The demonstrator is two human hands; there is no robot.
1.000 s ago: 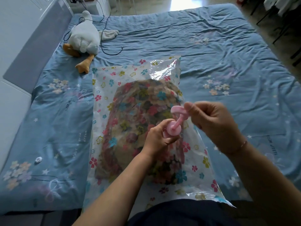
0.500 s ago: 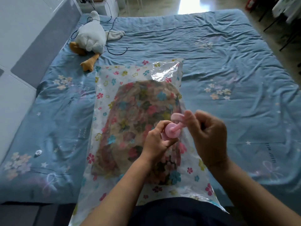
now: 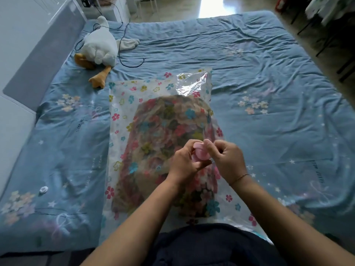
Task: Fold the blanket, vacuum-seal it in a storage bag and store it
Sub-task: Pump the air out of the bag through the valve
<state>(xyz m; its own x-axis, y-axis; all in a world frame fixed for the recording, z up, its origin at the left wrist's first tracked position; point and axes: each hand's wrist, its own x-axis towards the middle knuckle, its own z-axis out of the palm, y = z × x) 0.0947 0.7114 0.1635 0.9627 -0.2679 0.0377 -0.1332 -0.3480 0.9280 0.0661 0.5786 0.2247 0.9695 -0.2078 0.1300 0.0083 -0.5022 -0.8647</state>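
- Where the bed's edge runs, well to the left of the storage bag [image 3: 119, 104], a grey padded panel [image 3: 38, 50] stands against a white wall.
- Left of the bag's near half, a small white round cap [image 3: 43, 189] lies alone on the blue bedsheet [image 3: 269, 73].
- Beyond the bag's far left corner lies a white plush goose [image 3: 99, 47] with orange feet; one foot ends just beside that corner without touching it.
- Past the bag's far edge, a thin black cable [image 3: 132, 63] loops over the sheet next to the goose.
- The bag itself is clear plastic printed with small flowers. It lies flat and lengthwise on the sheet, its near end reaching the person's dark clothing [image 3: 211, 244].
- Inside the bag sits the folded blanket [image 3: 163, 121], mottled with flower colours, filling the middle and near part. The bag's far strip lies flat, with a shiny crease at its far right corner.
- Over the bag's near right part, the left hand [image 3: 182, 166] has its fingers curled round the lower body of the pink pump [image 3: 200, 153].
- Just right of that, the right hand [image 3: 226, 160] pinches the pump's top between thumb and forefinger, with the other fingers tucked in. A thin bracelet [image 3: 239, 177] circles its wrist.
- Both hands hide the pump's base, so I cannot tell whether it touches the bag.
- Right of the bag, the wrinkled sheet shows pale flower prints.
- Far beyond the bag's right side, dark chair legs [image 3: 336, 60] stand on the floor.
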